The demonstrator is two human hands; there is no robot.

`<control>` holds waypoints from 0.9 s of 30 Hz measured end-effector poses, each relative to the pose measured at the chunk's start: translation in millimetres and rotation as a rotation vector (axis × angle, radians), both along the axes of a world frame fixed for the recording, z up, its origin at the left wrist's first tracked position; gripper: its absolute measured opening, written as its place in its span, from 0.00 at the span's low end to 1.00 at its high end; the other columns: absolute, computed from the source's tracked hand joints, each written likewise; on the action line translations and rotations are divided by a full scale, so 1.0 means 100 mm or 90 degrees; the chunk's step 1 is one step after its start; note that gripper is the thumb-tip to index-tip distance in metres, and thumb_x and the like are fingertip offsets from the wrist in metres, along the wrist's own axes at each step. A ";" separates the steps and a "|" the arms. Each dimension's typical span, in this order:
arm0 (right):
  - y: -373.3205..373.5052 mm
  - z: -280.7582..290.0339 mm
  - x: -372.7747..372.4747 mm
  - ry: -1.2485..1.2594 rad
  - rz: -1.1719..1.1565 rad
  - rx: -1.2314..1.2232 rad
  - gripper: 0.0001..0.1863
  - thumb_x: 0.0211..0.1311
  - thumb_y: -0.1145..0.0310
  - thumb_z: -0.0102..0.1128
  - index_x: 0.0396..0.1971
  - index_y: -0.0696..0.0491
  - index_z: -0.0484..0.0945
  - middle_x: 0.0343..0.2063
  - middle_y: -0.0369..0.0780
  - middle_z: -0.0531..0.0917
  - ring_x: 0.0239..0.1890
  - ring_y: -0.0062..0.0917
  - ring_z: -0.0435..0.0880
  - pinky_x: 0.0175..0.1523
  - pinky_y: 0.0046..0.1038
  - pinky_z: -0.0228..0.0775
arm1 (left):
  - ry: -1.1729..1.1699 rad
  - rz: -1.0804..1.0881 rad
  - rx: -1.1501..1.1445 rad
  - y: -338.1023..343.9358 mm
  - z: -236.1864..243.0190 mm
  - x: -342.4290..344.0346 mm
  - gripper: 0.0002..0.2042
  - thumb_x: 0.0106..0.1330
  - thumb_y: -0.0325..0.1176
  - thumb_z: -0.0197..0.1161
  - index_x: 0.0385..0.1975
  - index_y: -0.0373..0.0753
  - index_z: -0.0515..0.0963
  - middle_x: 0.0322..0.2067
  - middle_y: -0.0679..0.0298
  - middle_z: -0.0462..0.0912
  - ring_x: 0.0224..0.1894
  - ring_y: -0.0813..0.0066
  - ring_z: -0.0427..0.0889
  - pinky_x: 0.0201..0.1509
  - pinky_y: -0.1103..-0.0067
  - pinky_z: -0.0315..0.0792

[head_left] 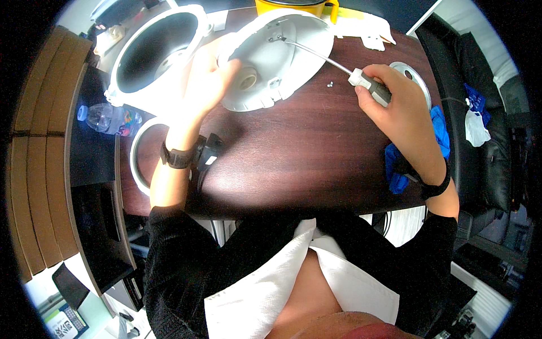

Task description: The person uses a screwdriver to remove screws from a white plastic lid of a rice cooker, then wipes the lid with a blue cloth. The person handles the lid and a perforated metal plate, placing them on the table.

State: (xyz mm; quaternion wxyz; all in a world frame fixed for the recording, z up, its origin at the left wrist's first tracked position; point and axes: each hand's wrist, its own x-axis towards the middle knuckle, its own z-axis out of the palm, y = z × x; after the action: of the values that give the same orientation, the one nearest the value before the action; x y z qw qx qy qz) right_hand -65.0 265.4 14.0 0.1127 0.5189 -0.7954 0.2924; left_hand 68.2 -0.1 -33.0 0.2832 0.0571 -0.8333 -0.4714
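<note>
My left hand [204, 82] grips the left edge of a pale, round appliance lid [307, 65], thumb on its inner side and the other fingers mostly hidden. The lid is tilted up, its hollow inside facing me. In my right hand [395, 96] is a screwdriver [368, 85] with a grey and white handle. Its long shaft points to the upper left, the tip at a small metal fitting inside the lid. I cannot tell whether it sits in a screw. A few tiny pale pieces [330, 84] lie on the table below the shaft.
Left of the lid stands a large white round housing [121, 70] with a dark interior. A white ring [135, 155] and a plastic bottle [107, 118] are nearer on that side. A yellow container [282, 7] stands at the back; blue plastic [396, 178] lies by my right forearm on the dark table [305, 158].
</note>
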 end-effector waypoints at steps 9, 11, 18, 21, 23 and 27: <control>-0.03 0.00 -0.01 0.027 0.014 0.002 0.11 0.53 0.66 0.61 0.33 0.56 0.76 0.29 0.44 0.80 0.30 0.40 0.80 0.34 0.35 0.71 | 0.007 0.010 0.000 -0.01 -0.03 -0.02 0.15 0.53 0.25 0.52 0.42 0.33 0.76 0.29 0.62 0.79 0.32 0.79 0.75 0.39 0.81 0.70; -0.02 0.03 0.01 0.052 0.013 0.012 0.11 0.53 0.65 0.62 0.33 0.56 0.76 0.28 0.44 0.80 0.30 0.40 0.80 0.33 0.35 0.71 | 0.004 0.006 -0.006 -0.01 -0.03 -0.01 0.16 0.53 0.25 0.52 0.42 0.33 0.76 0.29 0.61 0.79 0.32 0.79 0.75 0.39 0.81 0.70; -0.02 0.05 0.03 0.131 0.009 0.047 0.10 0.55 0.65 0.60 0.34 0.55 0.76 0.27 0.45 0.79 0.29 0.41 0.80 0.31 0.36 0.70 | 0.033 0.006 -0.060 0.04 -0.01 -0.01 0.16 0.51 0.24 0.52 0.41 0.32 0.75 0.29 0.60 0.79 0.32 0.77 0.75 0.39 0.80 0.70; -0.03 -0.04 -0.01 0.086 0.044 0.000 0.10 0.56 0.65 0.59 0.33 0.56 0.77 0.26 0.45 0.79 0.29 0.41 0.80 0.31 0.36 0.69 | 0.027 -0.003 -0.054 0.03 -0.01 -0.01 0.15 0.51 0.23 0.52 0.40 0.32 0.75 0.28 0.60 0.80 0.31 0.77 0.75 0.39 0.80 0.70; -0.05 -0.08 -0.04 0.026 0.066 -0.023 0.11 0.58 0.64 0.59 0.32 0.58 0.77 0.26 0.46 0.80 0.28 0.41 0.80 0.30 0.36 0.68 | 0.020 -0.004 -0.040 0.03 -0.01 -0.01 0.15 0.51 0.23 0.52 0.40 0.31 0.76 0.28 0.60 0.80 0.31 0.77 0.76 0.39 0.80 0.70; -0.09 -0.32 0.01 -0.314 0.041 0.000 0.15 0.62 0.61 0.56 0.30 0.61 0.76 0.23 0.44 0.80 0.22 0.31 0.79 0.27 0.32 0.67 | 0.013 0.006 -0.014 0.03 -0.01 -0.01 0.15 0.51 0.24 0.52 0.40 0.31 0.76 0.28 0.60 0.80 0.31 0.77 0.75 0.39 0.80 0.70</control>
State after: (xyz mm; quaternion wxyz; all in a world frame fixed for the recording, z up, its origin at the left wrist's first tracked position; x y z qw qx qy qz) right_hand -64.5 256.5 -18.2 -0.0944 0.4572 -0.7818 0.4133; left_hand 67.3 2.5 -34.1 0.2945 0.0531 -0.8351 -0.4615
